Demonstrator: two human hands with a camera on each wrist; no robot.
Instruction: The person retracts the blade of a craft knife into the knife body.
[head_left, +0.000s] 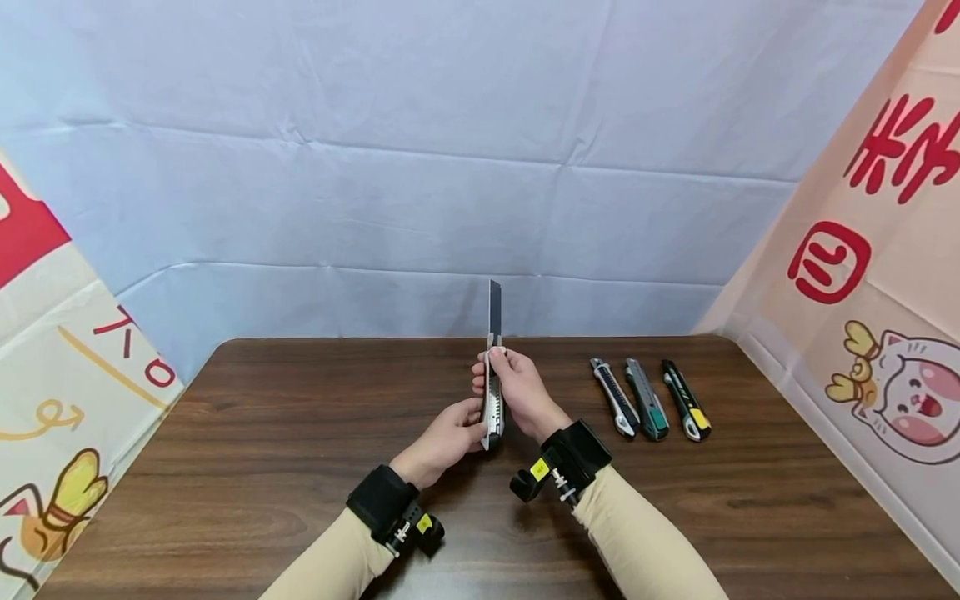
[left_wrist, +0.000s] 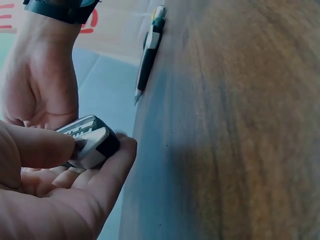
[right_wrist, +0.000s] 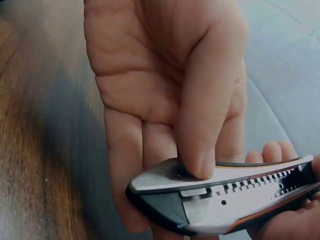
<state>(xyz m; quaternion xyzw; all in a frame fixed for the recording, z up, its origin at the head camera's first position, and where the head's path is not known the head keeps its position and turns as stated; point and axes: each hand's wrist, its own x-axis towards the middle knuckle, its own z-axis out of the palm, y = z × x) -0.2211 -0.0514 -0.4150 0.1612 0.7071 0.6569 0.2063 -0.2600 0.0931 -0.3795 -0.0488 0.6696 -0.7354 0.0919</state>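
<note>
A silver and black utility knife [head_left: 492, 392] is held upright above the wooden table [head_left: 262, 450], its long dark blade [head_left: 494, 310] pushed out and pointing away from me. My left hand [head_left: 448, 437] grips the knife's lower end [left_wrist: 90, 141] between thumb and fingers. My right hand [head_left: 517, 387] holds the upper body, and its thumb [right_wrist: 200, 140] presses on the notched slider track [right_wrist: 240, 187].
Three more utility knives lie side by side at the right of the table: a grey and black one [head_left: 615, 398], a green-ended one [head_left: 647, 401] and a black and yellow one [head_left: 686, 401]. A blue cloth backdrop [head_left: 450, 167] hangs behind; printed sheets flank both sides.
</note>
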